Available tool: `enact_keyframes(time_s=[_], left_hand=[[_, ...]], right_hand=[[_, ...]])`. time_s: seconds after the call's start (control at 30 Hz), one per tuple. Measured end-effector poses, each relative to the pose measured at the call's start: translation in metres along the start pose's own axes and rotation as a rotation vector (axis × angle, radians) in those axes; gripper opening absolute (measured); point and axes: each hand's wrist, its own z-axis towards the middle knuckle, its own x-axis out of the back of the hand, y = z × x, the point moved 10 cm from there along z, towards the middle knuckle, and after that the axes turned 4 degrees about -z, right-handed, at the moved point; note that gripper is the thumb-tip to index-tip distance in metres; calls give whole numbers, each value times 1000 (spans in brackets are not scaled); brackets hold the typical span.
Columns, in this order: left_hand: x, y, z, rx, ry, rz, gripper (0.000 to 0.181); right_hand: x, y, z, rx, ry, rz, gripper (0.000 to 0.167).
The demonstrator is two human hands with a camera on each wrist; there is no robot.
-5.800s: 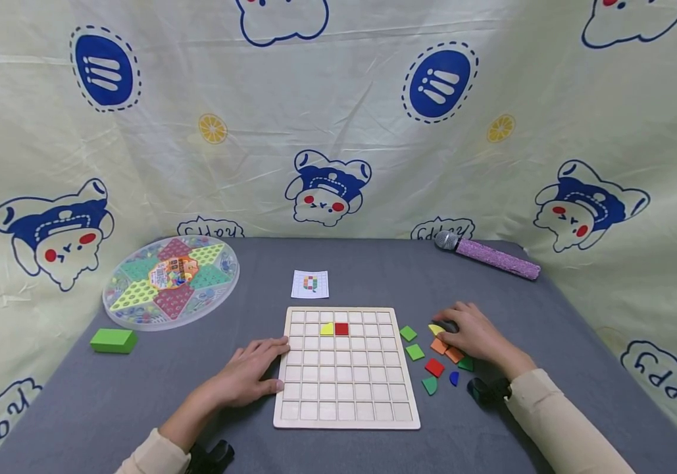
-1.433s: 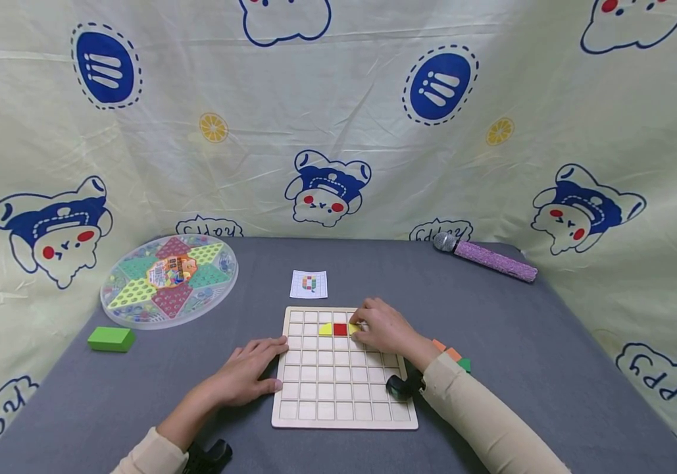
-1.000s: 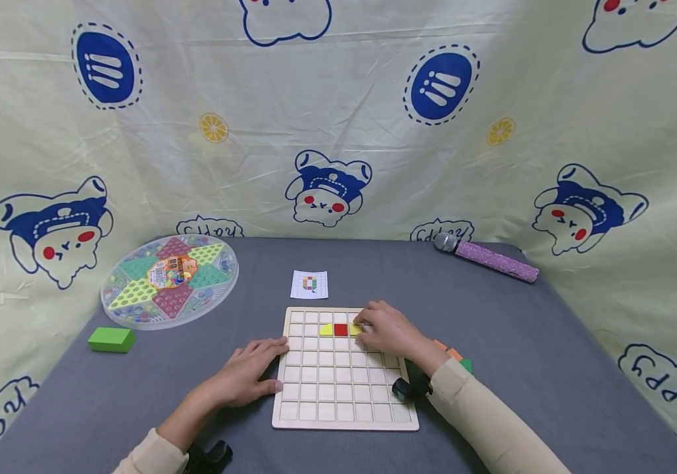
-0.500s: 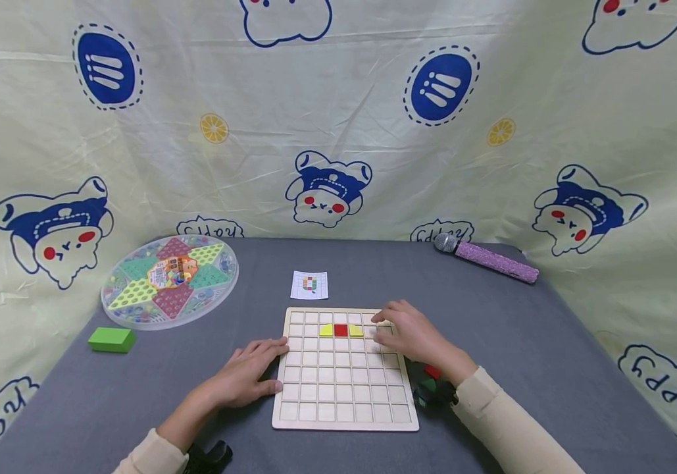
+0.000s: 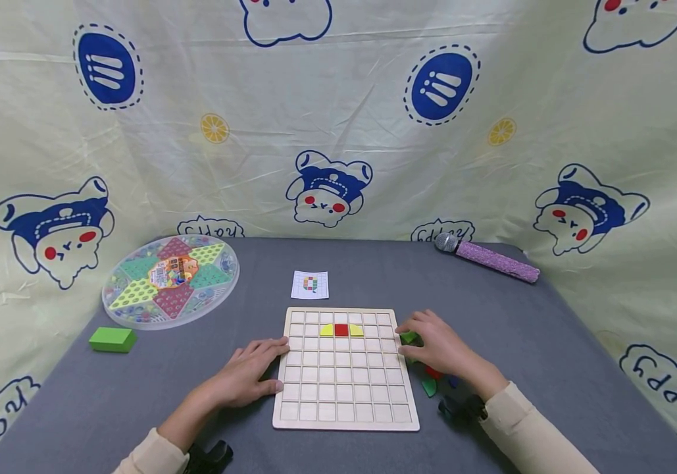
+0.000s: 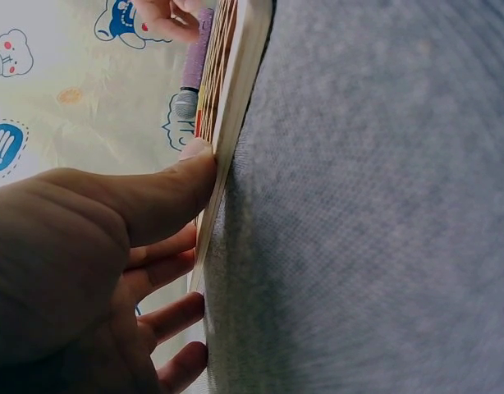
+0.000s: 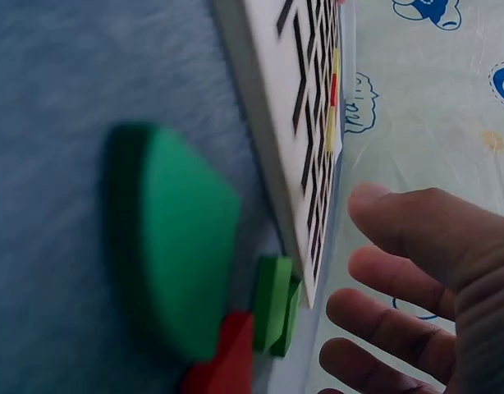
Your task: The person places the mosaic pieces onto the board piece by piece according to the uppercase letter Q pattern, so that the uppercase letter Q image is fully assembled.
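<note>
My left hand (image 5: 246, 374) rests at the left edge of the gridded wooden board (image 5: 344, 408), with the thumb (image 6: 186, 180) against its side in the left wrist view. On the board, a red square (image 5: 341, 330) lies between two yellow pieces (image 5: 326, 330) (image 5: 356, 330). Off the board's right edge, my right hand (image 5: 447, 349) hovers with parted fingers over light green pieces (image 5: 408, 337), partly hiding them. The right wrist view shows that hand (image 7: 474, 263) holding nothing, beyond the light green pieces (image 7: 272, 304), a dark green piece (image 7: 186, 238) and a red one (image 7: 231, 361).
A small patterned card (image 5: 310, 285) lies behind the board. At the back left are a round game board (image 5: 172, 306) and a green block (image 5: 112, 340). A purple microphone (image 5: 498, 261) lies at the back right. A blue piece (image 5: 453, 381) is near my right wrist.
My right hand has let go of a yellow piece on the board, right of the red square, and moved right to the loose pieces. The left hand has stayed put.
</note>
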Motion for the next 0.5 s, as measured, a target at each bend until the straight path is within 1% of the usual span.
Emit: enact_keyframes(time_s=[0.13, 0.23, 0.37, 0.5], left_hand=[[0, 0, 0, 1, -3, -2, 60], [0, -1, 0, 2, -4, -1, 60], [0, -1, 0, 7, -3, 5, 60], [0, 0, 0, 8, 0, 7, 60]], right_hand=[[-1, 10, -6, -14, -3, 4, 30], [1, 17, -8, -14, 12, 5, 28], [2, 27, -6, -18, 18, -6, 27], [-1, 36, -2, -34, -2, -28, 27]])
